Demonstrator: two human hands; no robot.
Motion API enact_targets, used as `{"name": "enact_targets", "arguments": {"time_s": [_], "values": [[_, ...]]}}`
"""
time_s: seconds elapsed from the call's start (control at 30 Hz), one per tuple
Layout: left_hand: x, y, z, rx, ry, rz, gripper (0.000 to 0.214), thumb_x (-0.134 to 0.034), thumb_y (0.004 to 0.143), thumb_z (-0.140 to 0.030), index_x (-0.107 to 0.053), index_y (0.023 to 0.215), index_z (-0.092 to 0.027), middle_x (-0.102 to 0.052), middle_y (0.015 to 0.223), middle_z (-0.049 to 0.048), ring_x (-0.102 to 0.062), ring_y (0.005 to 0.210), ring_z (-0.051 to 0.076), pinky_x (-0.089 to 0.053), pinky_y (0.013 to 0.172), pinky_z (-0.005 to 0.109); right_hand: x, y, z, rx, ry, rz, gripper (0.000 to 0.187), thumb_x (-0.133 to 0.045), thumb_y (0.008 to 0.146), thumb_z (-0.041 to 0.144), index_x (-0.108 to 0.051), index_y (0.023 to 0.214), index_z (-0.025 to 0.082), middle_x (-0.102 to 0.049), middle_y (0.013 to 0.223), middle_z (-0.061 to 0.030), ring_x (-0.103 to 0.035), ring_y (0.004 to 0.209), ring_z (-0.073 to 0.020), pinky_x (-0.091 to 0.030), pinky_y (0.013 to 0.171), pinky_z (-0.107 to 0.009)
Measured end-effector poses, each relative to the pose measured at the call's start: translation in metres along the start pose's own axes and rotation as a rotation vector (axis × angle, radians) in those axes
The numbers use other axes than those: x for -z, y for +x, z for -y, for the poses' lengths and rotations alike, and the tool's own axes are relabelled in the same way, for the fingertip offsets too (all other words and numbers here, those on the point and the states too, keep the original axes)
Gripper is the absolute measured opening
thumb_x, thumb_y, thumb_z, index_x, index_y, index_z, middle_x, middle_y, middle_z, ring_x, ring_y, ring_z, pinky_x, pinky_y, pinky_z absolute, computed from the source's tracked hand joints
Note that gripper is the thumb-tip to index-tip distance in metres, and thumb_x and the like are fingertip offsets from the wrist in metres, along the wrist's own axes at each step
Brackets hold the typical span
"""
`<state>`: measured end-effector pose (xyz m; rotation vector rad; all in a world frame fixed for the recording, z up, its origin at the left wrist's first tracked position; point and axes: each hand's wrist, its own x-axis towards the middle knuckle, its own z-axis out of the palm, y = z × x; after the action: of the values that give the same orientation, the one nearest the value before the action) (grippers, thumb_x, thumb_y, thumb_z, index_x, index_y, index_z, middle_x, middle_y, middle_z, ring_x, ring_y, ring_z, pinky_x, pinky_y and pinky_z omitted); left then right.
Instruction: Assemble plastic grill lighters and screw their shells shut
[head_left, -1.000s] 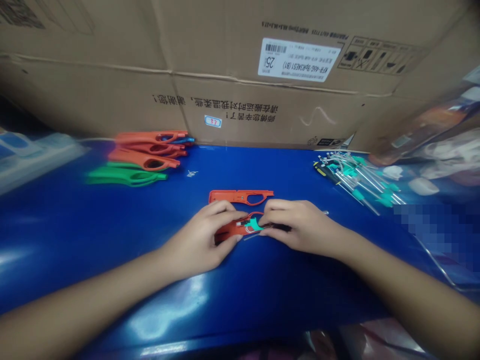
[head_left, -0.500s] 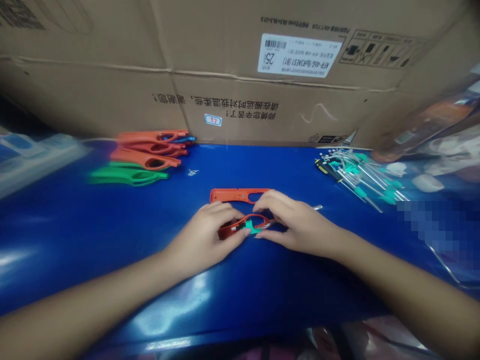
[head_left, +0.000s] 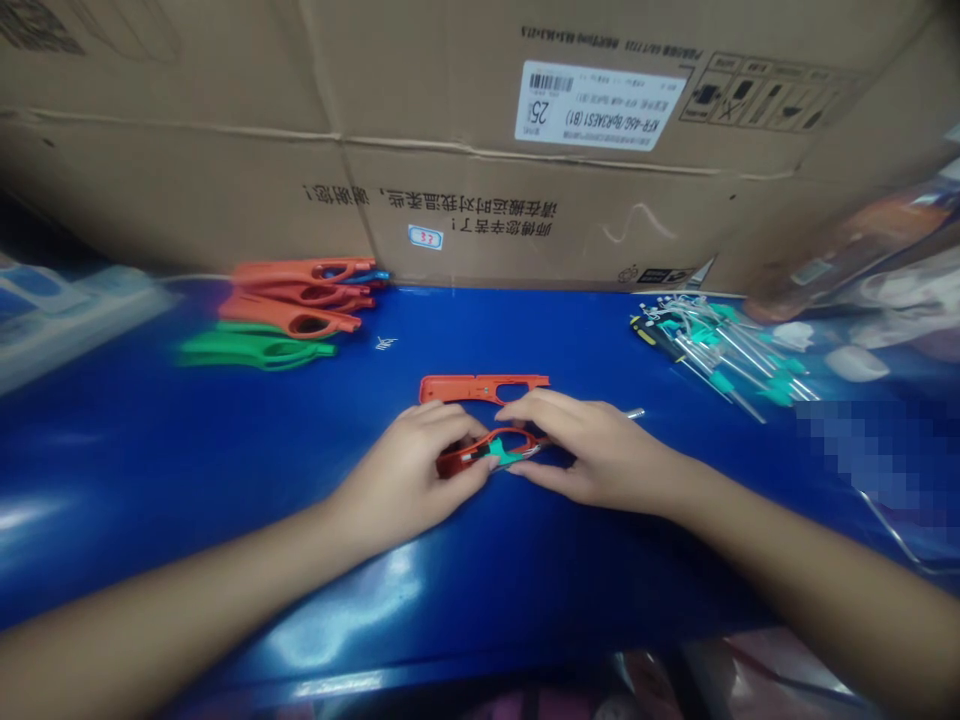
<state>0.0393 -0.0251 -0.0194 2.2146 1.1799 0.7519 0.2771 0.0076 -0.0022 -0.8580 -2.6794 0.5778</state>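
Observation:
My left hand (head_left: 409,475) is closed round the rear end of an orange lighter shell half (head_left: 491,436), with its thumb against a green trigger piece (head_left: 501,455) inside the shell. My right hand (head_left: 592,445) grips the front end of the same shell, its thumb low and its index finger bent above the loop. A metal tube (head_left: 636,414) pokes out beyond the right hand; its middle is hidden by that hand. Just behind both hands a second orange shell half (head_left: 454,389) lies on the table with its inside showing.
Several orange and green shells (head_left: 292,310) are piled at the left. Metal tubes with green triggers (head_left: 720,345) lie at the right, beside a black-and-yellow tool (head_left: 656,338). Tiny white bits (head_left: 385,343) rest on the blue table (head_left: 480,590). A large cardboard box (head_left: 450,100) walls off the back.
My right index finger has shifted slightly left over the shell, showing a little more of the loop. The green trigger piece has moved slightly left. My left hand keeps its hold.

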Motion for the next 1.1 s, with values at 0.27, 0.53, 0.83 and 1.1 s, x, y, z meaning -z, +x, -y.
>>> {"name": "enact_targets", "arguments": {"time_s": [0.27, 0.53, 0.83, 1.1], "values": [[0.0007, -0.0001, 0.001, 0.013, -0.037, -0.009, 0.013, -0.065, 0.093, -0.027, -0.073, 0.097, -0.018, -0.071, 0.088, 0.003, -0.064, 0.081, 0.017, -0.048, 0.077, 0.031, 0.0001, 0.0008, -0.0006, 0.007, -0.04, 0.015, 0.03, -0.056, 0.1, 0.03, -0.06, 0.129, 0.023, -0.066, 0.124, -0.009, -0.065, 0.11, -0.0212, -0.055, 0.088, -0.034], [0.0029, 0.0012, 0.0028, -0.015, -0.055, -0.029, 0.021, -0.055, 0.098, -0.023, -0.073, 0.108, -0.019, -0.073, 0.097, 0.0054, -0.067, 0.086, 0.017, -0.052, 0.078, 0.03, -0.0018, 0.0008, -0.0075, 0.025, -0.07, -0.016, 0.033, -0.054, 0.101, 0.03, -0.06, 0.132, 0.021, -0.066, 0.124, -0.0116, -0.067, 0.108, -0.0225, -0.057, 0.089, -0.037], [0.0011, 0.0005, 0.0034, 0.006, -0.056, -0.019, 0.017, -0.064, 0.094, -0.029, -0.073, 0.103, -0.018, -0.069, 0.089, 0.0031, -0.063, 0.078, 0.015, -0.049, 0.073, 0.029, -0.0019, -0.0009, -0.0063, 0.043, -0.102, -0.009, 0.033, -0.052, 0.102, 0.034, -0.06, 0.131, 0.022, -0.066, 0.124, -0.0099, -0.066, 0.108, -0.0218, -0.056, 0.086, -0.035], [0.0017, -0.001, 0.0039, 0.014, -0.077, -0.018, 0.009, -0.07, 0.09, -0.026, -0.07, 0.094, -0.018, -0.065, 0.083, -0.0005, -0.058, 0.074, 0.013, -0.045, 0.07, 0.027, 0.0008, -0.0016, -0.0018, 0.078, -0.096, 0.023, 0.03, -0.05, 0.103, 0.032, -0.058, 0.131, 0.023, -0.065, 0.123, -0.0075, -0.064, 0.11, -0.0193, -0.052, 0.083, -0.03]]}}
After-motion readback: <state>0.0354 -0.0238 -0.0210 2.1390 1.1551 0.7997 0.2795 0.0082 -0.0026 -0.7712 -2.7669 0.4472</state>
